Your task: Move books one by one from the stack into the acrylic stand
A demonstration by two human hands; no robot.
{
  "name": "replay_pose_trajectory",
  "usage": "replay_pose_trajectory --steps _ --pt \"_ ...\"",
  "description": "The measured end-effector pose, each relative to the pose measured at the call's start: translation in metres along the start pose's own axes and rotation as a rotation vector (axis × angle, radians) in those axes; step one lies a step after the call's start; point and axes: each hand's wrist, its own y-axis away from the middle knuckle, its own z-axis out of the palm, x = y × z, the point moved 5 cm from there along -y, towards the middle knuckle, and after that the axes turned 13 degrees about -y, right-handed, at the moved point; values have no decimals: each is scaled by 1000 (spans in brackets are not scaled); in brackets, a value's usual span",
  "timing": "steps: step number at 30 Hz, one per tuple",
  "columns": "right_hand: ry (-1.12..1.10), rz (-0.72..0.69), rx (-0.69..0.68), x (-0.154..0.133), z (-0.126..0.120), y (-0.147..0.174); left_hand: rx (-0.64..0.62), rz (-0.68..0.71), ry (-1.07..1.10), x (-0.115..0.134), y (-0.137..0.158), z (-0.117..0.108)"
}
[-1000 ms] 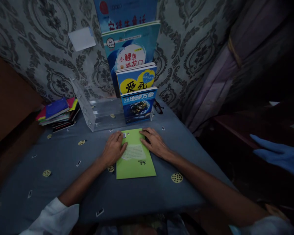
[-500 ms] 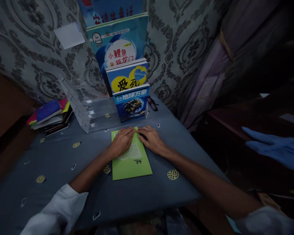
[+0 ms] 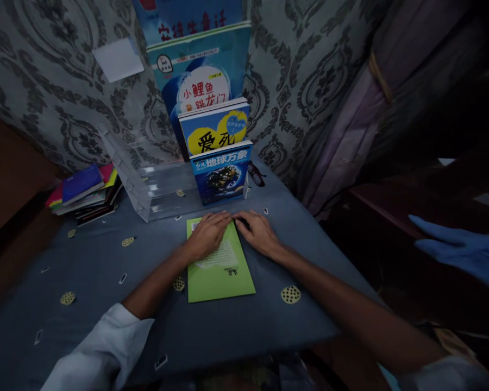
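A thin green book (image 3: 222,285) lies on the table, with a pale text panel and small dark lettering on the cover facing up. My left hand (image 3: 207,236) rests flat across its upper part, fingers stretched toward the top right corner. At that corner, the bent fingers and thumb of my right hand (image 3: 258,233) come together in a pinch at the book's edge. The fingertips of both hands nearly meet there. Just behind stands a clear acrylic book rack (image 3: 146,201), holding a blue book with a globe (image 3: 222,179) and a blue-and-yellow book (image 3: 214,130) in its right side.
Taller picture books (image 3: 204,65) rise behind these. To the left is a stack of books and notebooks (image 3: 83,187). Dark-framed glasses (image 3: 256,175) lie right of the rack. A blue glove (image 3: 464,247) shows at the far right, past the table's edge (image 3: 342,252).
My right hand's fingertips have shifted slightly right, to the book's corner. My left hand stays flat on the cover. The whole view has drifted a little.
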Motion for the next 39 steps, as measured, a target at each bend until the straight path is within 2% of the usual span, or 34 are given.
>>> replay_pose_trajectory --steps 5,9,23,28,32,34,36,39 --pt "-77 -36 41 2 0 1 -59 50 7 8 1 -3" --pt "-72 -44 5 4 4 0 -63 114 58 20 8 -9" --pt "-32 -88 -51 -1 7 0 -144 280 169 90 71 -32" --pt "-9 -99 -55 -2 8 1 -162 283 193 99 78 -38" --pt "4 -114 -47 -3 8 1 -154 296 251 96 76 -38" --pt "12 -135 -51 -3 9 2 -136 282 262 85 75 -35" --pt "32 -158 -65 -4 10 2 -90 224 250 63 74 -30" --pt "91 -177 -93 -4 11 3 19 90 211 11 73 -23"
